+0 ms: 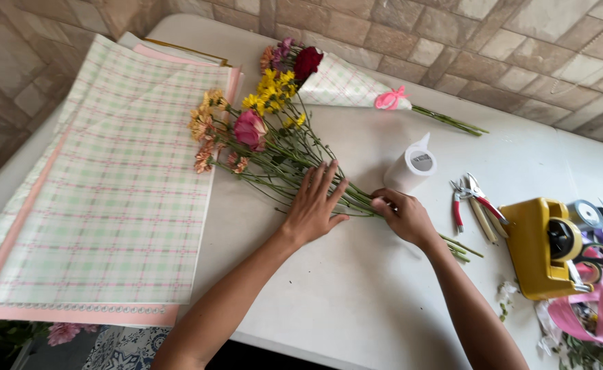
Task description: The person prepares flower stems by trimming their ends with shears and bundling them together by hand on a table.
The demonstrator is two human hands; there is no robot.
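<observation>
**Two hands gather one loose bunch of flowers on a white bench**

While the loose bunch of flowers (267, 147) lies across the middle of the white bench (356, 288), two hands work on its green stems. Left hand (315, 202) rests flat on the stems with fingers spread; right hand (401, 214), just beside it toward the stem ends, is curled closed around the gathered stems. One pink rose (250, 128) sits in the bunch among yellow and orange blooms, whose number cannot be told. Beyond the bunch lies one finished bouquet (335, 82), wrapped in a checked paper cone and tied with one pink bow (390, 99); one dark red rose (307, 63) shows at its open end. Beside the bunch, on the flower-head side, a stack of checked wrapping sheets (116, 192) in green and pink is spread out; how many sheets cannot be told. On the stem side stands one white roll (411, 169), near the right hand. Farther that way lie one pair of red-handled pliers (473, 202) and one yellow tape dispenser (541, 250), with pink ribbon (599, 312) at the bench's edge.
</observation>
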